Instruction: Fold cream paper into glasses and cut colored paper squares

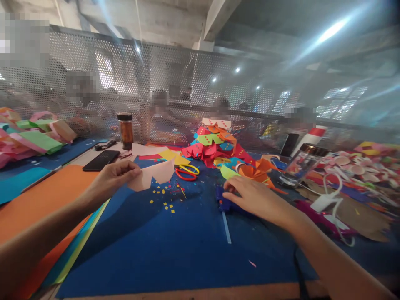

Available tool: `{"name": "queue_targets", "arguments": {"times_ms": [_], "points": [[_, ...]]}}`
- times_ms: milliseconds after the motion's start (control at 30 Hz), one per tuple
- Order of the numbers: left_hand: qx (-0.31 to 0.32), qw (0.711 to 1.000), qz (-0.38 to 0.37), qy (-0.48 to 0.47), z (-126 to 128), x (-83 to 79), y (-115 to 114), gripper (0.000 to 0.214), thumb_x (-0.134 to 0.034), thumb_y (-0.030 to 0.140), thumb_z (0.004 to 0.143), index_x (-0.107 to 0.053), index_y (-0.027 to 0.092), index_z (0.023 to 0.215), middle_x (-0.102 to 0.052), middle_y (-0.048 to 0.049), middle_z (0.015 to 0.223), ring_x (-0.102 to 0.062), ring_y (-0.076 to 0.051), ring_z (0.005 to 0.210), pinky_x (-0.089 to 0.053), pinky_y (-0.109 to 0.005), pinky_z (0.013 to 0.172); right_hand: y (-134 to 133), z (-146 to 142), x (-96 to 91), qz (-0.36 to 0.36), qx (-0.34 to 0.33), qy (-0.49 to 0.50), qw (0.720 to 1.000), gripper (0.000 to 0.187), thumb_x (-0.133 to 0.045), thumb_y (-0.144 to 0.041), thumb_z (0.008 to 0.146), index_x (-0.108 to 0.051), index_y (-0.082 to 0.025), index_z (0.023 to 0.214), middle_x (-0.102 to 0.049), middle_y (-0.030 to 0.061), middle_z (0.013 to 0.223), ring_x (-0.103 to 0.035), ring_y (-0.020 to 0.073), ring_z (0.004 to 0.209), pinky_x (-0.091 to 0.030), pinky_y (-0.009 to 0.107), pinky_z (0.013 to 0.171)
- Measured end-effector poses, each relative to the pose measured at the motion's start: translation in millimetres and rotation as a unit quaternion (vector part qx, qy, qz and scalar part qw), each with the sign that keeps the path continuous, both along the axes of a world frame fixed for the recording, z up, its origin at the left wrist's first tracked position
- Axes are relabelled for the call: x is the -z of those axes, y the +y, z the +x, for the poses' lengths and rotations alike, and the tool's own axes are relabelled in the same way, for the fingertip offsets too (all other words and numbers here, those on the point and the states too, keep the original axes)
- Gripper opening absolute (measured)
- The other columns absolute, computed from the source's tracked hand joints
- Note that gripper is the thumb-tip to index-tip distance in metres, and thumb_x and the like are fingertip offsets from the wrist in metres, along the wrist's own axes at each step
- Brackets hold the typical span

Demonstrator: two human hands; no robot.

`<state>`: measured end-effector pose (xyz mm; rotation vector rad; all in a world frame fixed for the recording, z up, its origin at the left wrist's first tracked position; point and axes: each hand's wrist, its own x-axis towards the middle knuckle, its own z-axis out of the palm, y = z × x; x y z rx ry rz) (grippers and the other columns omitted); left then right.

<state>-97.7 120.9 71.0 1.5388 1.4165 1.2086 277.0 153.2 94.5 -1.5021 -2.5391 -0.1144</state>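
My left hand [117, 177] is raised over the blue table sheet [175, 246] and pinches a folded pale pink paper piece [154, 175] by its left end. My right hand [253, 196] lies palm down on a blue glue gun [225, 203], fingers closing over its body; a clear glue stick [226, 227] pokes out toward me. Red and yellow scissors [186, 171] lie just beyond the pink paper. Small yellow paper bits [165, 202] are scattered between my hands.
A heap of folded coloured paper shapes [215, 143] sits at the back centre. A black phone [101, 160] and a brown jar [126, 131] stand back left, a glass jar [302, 166] to the right. Orange sheets [40, 200] lie left. People sit behind a perforated screen [187, 83].
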Motion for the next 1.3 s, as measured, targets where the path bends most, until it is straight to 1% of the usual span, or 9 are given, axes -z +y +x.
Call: {"name": "queue_targets", "arguments": {"times_ms": [233,500,633,800,900,1000,1100,1167,1300], "points": [[0.014,1.000,0.007,-0.002,2.5,1.9,1.3,0.033,-0.067,0.050,0.076,-0.064,0.018,0.077,-0.059,0.0020,0.065,-0.053,-0.012,0.056,-0.038,-0.020,0.049,-8.8,20.1,12.8,-0.076,0.012,0.023,0.997,0.020,-0.053,-0.042,0.088,-0.063,-0.025,0.090,-0.067,0.0015,0.088,-0.064,0.0195,0.078,-0.046,0.033,0.068],[-0.023,1.000,0.021,0.003,-0.1,1.0,1.7,0.031,-0.067,0.049,0.076,-0.064,0.018,0.078,-0.059,0.0024,0.066,-0.052,-0.012,0.057,-0.038,-0.020,0.049,-11.2,37.3,20.8,-0.083,0.052,0.001,0.995,0.019,-0.059,-0.041,0.080,-0.058,-0.027,0.093,-0.068,0.0019,0.090,-0.065,0.0232,0.082,-0.046,0.035,0.069],[-0.025,1.000,0.012,-0.014,-1.2,1.8,3.4,0.033,-0.069,0.050,0.074,-0.065,0.018,0.077,-0.060,0.0022,0.065,-0.053,-0.012,0.056,-0.039,-0.019,0.049,-13.7,37.4,24.8,-0.085,0.028,0.006,0.996,0.017,-0.057,-0.030,0.077,-0.056,-0.026,0.093,-0.068,0.0027,0.094,-0.065,0.0232,0.087,-0.046,0.034,0.071],[-0.039,0.999,-0.008,-0.023,0.5,-1.7,1.1,0.034,-0.070,0.051,0.072,-0.064,0.018,0.077,-0.058,0.0025,0.062,-0.052,-0.012,0.053,-0.037,-0.019,0.046,-21.7,33.1,19.0,-0.093,0.025,0.017,0.995,0.015,-0.052,-0.025,0.076,-0.050,-0.026,0.091,-0.067,0.0002,0.087,-0.063,0.0195,0.076,-0.044,0.029,0.064],[-0.031,0.999,-0.017,-0.021,0.5,-2.0,1.1,0.034,-0.070,0.051,0.073,-0.064,0.018,0.077,-0.058,0.0024,0.062,-0.051,-0.012,0.054,-0.037,-0.020,0.047,-26.1,30.4,18.1,-0.108,0.018,0.046,0.993,0.017,-0.052,-0.023,0.077,-0.049,-0.026,0.094,-0.067,-0.0008,0.091,-0.063,0.0178,0.076,-0.045,0.028,0.066],[-0.002,1.000,-0.019,0.000,-2.1,1.8,3.9,0.033,-0.068,0.051,0.075,-0.065,0.018,0.078,-0.060,0.0014,0.065,-0.054,-0.013,0.058,-0.039,-0.021,0.052,-26.1,23.4,23.4,-0.088,0.007,0.101,0.991,0.022,-0.053,-0.023,0.078,-0.048,-0.025,0.100,-0.066,0.0014,0.097,-0.064,0.0183,0.081,-0.047,0.029,0.072],[0.010,0.999,0.002,0.050,-6.1,7.4,8.1,0.031,-0.065,0.049,0.078,-0.066,0.018,0.079,-0.062,-0.0001,0.070,-0.055,-0.015,0.064,-0.040,-0.023,0.057,-23.1,12.7,31.0,-0.064,-0.017,0.146,0.987,0.039,-0.054,-0.024,0.081,-0.046,-0.025,0.119,-0.065,0.0041,0.103,-0.064,0.0211,0.093,-0.049,0.034,0.081],[0.013,0.997,0.017,0.077,-8.6,10.6,10.4,0.030,-0.063,0.048,0.079,-0.066,0.018,0.079,-0.063,-0.0009,0.072,-0.056,-0.016,0.068,-0.041,-0.024,0.060,-21.0,6.5,35.8,-0.031,-0.029,0.142,0.989,0.046,-0.053,-0.025,0.083,-0.045,-0.025,0.129,-0.064,0.0067,0.112,-0.062,0.0232,0.103,-0.048,0.038,0.088],[0.005,0.992,0.047,0.115,-13.0,14.7,13.7,0.030,-0.060,0.048,0.081,-0.066,0.019,0.082,-0.065,-0.0014,0.076,-0.058,-0.018,0.072,-0.042,-0.026,0.063,-15.8,3.3,45.0,0.036,-0.044,0.114,0.992,0.044,-0.050,-0.021,0.085,-0.049,-0.024,0.129,-0.059,0.0080,0.123,-0.057,0.0242,0.114,-0.045,0.043,0.097]]}}
